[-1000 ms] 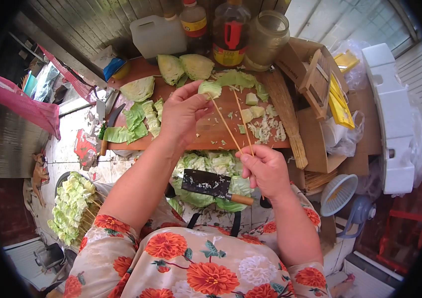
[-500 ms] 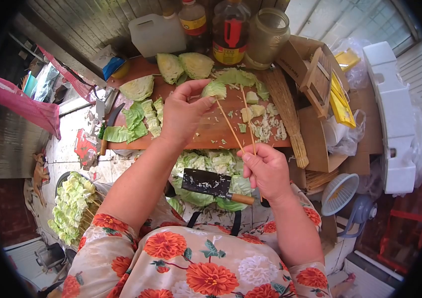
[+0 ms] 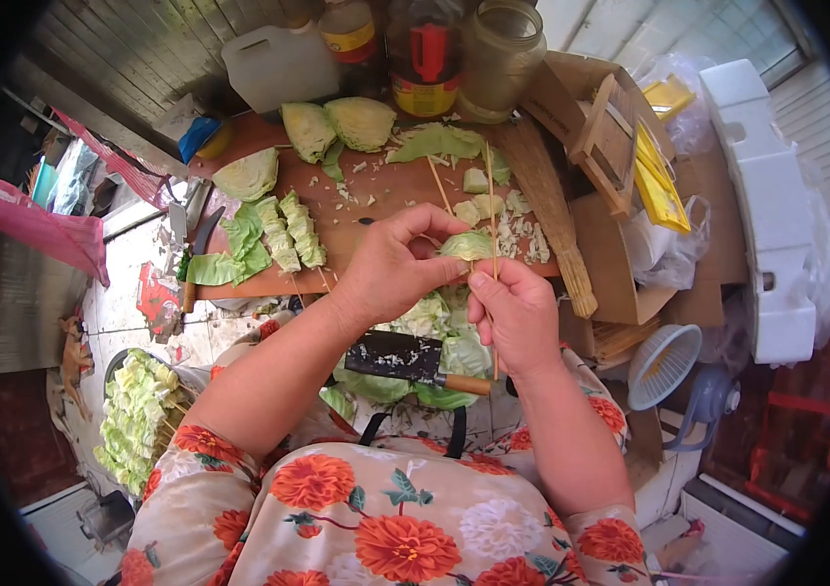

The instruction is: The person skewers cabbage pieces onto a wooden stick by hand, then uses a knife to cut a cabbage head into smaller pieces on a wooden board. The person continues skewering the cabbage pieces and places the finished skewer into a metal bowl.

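My left hand (image 3: 397, 262) pinches a folded piece of cabbage leaf (image 3: 468, 244) between thumb and fingers. My right hand (image 3: 516, 317) is closed on thin wooden skewers (image 3: 492, 190); one stands nearly upright, while another tip slants out beyond the cabbage piece. Whether that slanting skewer runs through the leaf is partly hidden by my fingers. Both hands nearly meet above the near edge of the wooden board (image 3: 356, 200). Left of them lie cabbage strips (image 3: 302, 230) with stick ends poking out. Below, a cleaver (image 3: 395, 357) rests on cut cabbage leaves (image 3: 464, 356).
Cabbage wedges (image 3: 361, 124) sit at the board's back, before a plastic jug (image 3: 278, 68) and bottles. A curved knife (image 3: 207, 232) lies left. Skewered cabbage (image 3: 141, 415) fills a container at lower left. Cardboard boxes (image 3: 610, 230) and white foam (image 3: 766, 215) stand right.
My left hand has come down and right with the cabbage piece, close to my right hand. The skewer length between the hands has shortened, and a tip now shows past the leaf. The view shifted slightly.
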Demonstrator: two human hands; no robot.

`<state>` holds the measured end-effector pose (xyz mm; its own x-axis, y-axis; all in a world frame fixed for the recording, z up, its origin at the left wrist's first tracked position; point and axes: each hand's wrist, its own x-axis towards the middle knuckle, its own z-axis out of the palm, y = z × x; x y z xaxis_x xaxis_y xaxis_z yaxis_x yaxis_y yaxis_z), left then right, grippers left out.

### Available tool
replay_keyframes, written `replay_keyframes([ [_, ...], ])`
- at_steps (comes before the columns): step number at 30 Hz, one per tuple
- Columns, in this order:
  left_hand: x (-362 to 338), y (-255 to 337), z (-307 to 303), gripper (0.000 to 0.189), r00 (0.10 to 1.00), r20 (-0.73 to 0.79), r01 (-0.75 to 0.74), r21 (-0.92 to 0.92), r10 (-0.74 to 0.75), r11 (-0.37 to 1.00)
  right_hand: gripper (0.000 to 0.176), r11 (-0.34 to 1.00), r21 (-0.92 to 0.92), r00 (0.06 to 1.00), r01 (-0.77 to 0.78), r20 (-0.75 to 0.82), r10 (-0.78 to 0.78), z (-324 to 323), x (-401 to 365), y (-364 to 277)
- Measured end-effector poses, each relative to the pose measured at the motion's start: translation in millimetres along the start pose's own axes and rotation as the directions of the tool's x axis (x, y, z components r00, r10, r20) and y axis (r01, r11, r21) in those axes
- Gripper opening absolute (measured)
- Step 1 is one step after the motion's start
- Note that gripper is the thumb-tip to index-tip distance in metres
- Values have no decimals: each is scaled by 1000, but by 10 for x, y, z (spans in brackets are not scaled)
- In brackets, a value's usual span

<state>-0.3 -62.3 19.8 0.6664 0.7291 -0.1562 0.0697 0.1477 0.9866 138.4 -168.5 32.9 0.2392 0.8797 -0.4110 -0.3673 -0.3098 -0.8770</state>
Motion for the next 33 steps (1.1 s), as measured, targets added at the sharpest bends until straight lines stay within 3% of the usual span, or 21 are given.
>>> replay_keyframes([
  [2, 50, 5, -13, 34, 1000, -1, 11, -12, -11, 1000, 16, 1000, -6, 1000, -6, -7, 6, 8, 30, -20],
  [4, 94, 45, -20, 29, 986, -160, -56, -1, 56, 998, 16, 1000, -6, 1000, -10, -17, 10, 13, 28, -39],
  [9, 194, -63, -47, 30, 987, -155, -34, 20, 37, 999, 16, 991, -129, 999, -40, -25, 37, -39, -17, -25],
  [11, 183, -57, 8, 31, 999, 24, 31, -83, -30, 996, 15, 990, -142, 999, 5, -50, -13, -60, -18, 20],
  [12, 197, -86, 34, 31, 999, 28, 32, -85, -30, 996, 15, 986, -157, 995, 52, -73, -65, -75, -17, 29],
  [15, 232, -149, 86, 30, 992, 123, 10, 20, -13, 1000, 16, 992, -127, 996, -23, -90, 11, -132, -10, -38],
  [17, 336, -83, 61, 29, 981, 191, -2, -175, 36, 985, 16, 996, -92, 993, -20, -119, 9, -179, 9, -99],
  [18, 404, -90, 52, 29, 981, 193, -1, -174, 35, 985, 16, 998, -60, 990, -20, -144, 11, -203, 7, -120],
  [20, 586, -174, 31, 28, 997, -77, -9, -244, -10, 970, 17, 999, -35, 984, 0, -179, -6, -268, -8, -153],
  [21, 687, -244, 8, 28, 997, -75, -10, -245, -8, 969, 17, 1000, -15, 977, 20, -214, -23, -304, -11, -175],
  [23, 881, -470, -58, 28, 967, -199, 165, 6, -160, 986, 17, 999, -47, 969, 28, -244, -38, -356, -34, -204],
  [24, 958, -611, -66, 32, 964, -212, 197, 154, -162, 968, 17, 999, -38, 967, 28, -252, -37, -379, -43, -214],
  [26, 1189, -1223, -117, 35, 959, -210, 239, 251, -188, 938, 17, 999, -28, 963, 29, -267, -35, -417, -64, -242],
  [28, 1234, -1211, -33, 39, 954, -210, 278, 347, -215, 896, 16, 1000, -9, 966, 30, -257, -31, -441, -85, -263],
  [30, 1239, -1137, 72, 43, 948, -161, 316, 569, -274, 760, 16, 1000, 0, 967, 30, -253, -29, -481, -94, -257],
  [31, 1240, -1128, 106, 43, 948, -155, 314, 568, -276, 760, 15, 999, 10, 970, 35, -242, -31, -499, -95, -255],
  [33, 1236, -1118, 153, 36, 958, -170, 280, 736, -233, 616, 15, 999, 8, 970, 33, -241, -30, -522, -99, -251],
])
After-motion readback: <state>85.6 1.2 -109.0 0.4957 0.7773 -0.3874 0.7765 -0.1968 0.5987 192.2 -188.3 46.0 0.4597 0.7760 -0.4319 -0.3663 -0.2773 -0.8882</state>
